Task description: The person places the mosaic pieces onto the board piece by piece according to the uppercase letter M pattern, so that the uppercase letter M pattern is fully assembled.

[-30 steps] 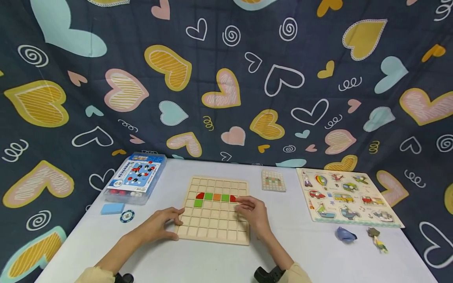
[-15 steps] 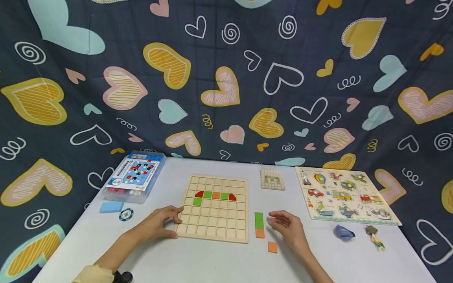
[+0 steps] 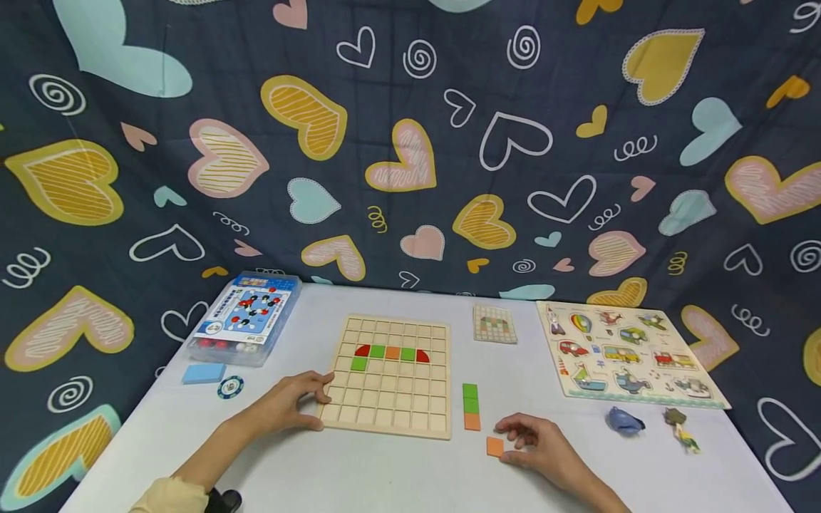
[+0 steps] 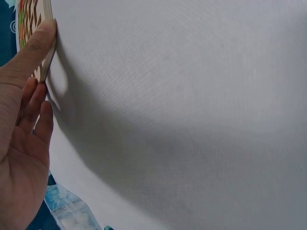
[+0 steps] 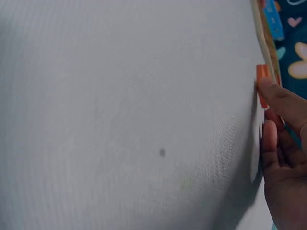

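A wooden grid board (image 3: 398, 410) lies mid-table, with red quarter-round, green and orange tiles in its upper cells. My left hand (image 3: 288, 405) holds its near left corner, thumb at the front and fingers along the side; the left wrist view shows the thumb (image 4: 36, 45) against the rim. On the right, my right hand (image 3: 541, 449) is at a loose orange tile (image 3: 494, 447). Its thumb is right at the tile's near corner, while the index fingertip stands just past the far edge. Beside the board, two green tiles (image 3: 470, 397) and another orange tile (image 3: 472, 422) form a column.
A small pattern card (image 3: 494, 325) lies behind the board. To the right are a vehicle puzzle (image 3: 628, 356), a blue lump-like object (image 3: 625, 421) and a small figure (image 3: 681, 430). A plastic-cased kit (image 3: 246, 320), a light-blue block (image 3: 204, 374) and a round chip (image 3: 230, 387) are at left.
My right hand has left the red tile at the pattern's right end, swung right past the tile column, and come down to the loose orange tile. The left hand has stayed on the board.
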Available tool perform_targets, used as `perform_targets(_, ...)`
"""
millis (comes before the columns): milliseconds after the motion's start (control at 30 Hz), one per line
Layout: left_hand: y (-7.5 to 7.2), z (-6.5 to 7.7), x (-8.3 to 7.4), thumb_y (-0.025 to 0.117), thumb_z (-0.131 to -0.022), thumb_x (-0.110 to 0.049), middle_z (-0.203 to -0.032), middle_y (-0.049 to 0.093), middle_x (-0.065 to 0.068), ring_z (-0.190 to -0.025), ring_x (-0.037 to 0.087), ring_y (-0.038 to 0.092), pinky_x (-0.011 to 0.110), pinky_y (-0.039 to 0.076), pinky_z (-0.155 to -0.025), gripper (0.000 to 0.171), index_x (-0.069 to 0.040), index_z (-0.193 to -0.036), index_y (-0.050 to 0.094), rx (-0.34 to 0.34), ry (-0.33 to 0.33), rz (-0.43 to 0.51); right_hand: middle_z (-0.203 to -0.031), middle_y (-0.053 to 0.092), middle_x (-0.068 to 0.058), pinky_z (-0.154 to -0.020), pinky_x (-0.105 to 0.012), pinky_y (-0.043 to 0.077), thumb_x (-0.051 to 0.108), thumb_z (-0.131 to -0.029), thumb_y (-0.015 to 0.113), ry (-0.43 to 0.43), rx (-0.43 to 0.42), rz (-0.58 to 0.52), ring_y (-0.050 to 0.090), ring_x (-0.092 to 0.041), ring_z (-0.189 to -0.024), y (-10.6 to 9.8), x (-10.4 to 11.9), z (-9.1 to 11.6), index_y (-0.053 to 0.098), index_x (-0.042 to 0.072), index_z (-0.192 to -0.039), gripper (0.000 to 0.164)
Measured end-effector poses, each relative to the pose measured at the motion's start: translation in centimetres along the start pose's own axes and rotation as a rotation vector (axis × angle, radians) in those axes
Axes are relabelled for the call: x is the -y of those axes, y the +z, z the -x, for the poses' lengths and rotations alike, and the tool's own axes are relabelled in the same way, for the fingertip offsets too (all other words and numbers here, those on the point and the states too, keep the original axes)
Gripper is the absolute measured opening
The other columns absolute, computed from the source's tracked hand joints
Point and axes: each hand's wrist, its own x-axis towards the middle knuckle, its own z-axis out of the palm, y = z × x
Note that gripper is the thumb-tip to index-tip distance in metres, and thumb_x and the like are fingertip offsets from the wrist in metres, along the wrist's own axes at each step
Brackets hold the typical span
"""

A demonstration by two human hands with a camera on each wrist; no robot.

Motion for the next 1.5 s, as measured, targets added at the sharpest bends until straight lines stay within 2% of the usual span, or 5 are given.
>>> perform_targets(567,0.2,0.1,-0.1,0.083,-0.071,-0.024,-0.136,0.053,0.019,-0.121,0.040,0.050,0.056,0.039,-0.100,0.026,-0.019,-0.088,0.065,0.001,-0.004,0.012,-0.096,0.070,-0.004,-0.058,-0.022,0.051,0.018,-0.081,0.076,-0.151,-0.003,0.037,0.057,-0.013,-0.073,0.4,-0.6,-0.1,0.069,0.008,-0.104,0.026)
perform_targets(833,0.3,0.1,-0.2,0.083,-0.071,-0.025,-0.136,0.053,0.019,-0.122,0.040,0.050,0.056,0.038,-0.100,0.026,-0.019,-0.090,0.066,0.007,-0.009,0.024,-0.093,0.068,-0.012,-0.063,-0.022,0.055,0.008,-0.080,0.075,-0.076,-0.072,-0.071,0.061,-0.005,-0.073,0.6,-0.5,-0.1,0.066,-0.002,-0.104,0.027)
perform_targets(1000,0.4,0.1,-0.1,0.083,-0.071,-0.026,-0.135,0.053,0.018,-0.122,0.040,0.050,0.056,0.039,-0.100,0.027,-0.019,-0.090,0.066,0.003,-0.006,0.021,-0.097,0.067,-0.023,-0.067,-0.023,0.057,-0.003,-0.077,0.075,-0.007,-0.217,-0.145,0.065,-0.006,-0.076,1.8,0.2,-0.3,0.064,-0.009,-0.103,0.029)
perform_targets(1167,0.3,0.1,0.0,0.083,-0.071,-0.026,-0.136,0.053,0.018,-0.122,0.039,0.050,0.055,0.039,-0.100,0.026,-0.020,-0.090,0.066,0.003,-0.003,0.021,-0.101,0.068,-0.019,-0.067,-0.022,0.057,-0.005,-0.075,0.076,0.117,-0.358,-0.197,0.066,-0.010,-0.077,3.2,1.8,-1.7,0.066,-0.006,-0.102,0.029)
perform_targets(1500,0.1,0.0,-0.2,0.083,-0.071,-0.025,-0.135,0.053,0.019,-0.121,0.040,0.051,0.055,0.039,-0.100,0.026,-0.019,-0.088,0.066,0.006,-0.008,0.019,-0.096,0.069,-0.017,-0.062,-0.022,0.057,-0.008,-0.075,0.075,0.104,-0.384,-0.247,0.068,-0.015,-0.075,5.7,3.6,-5.2,0.066,-0.005,-0.101,0.027)
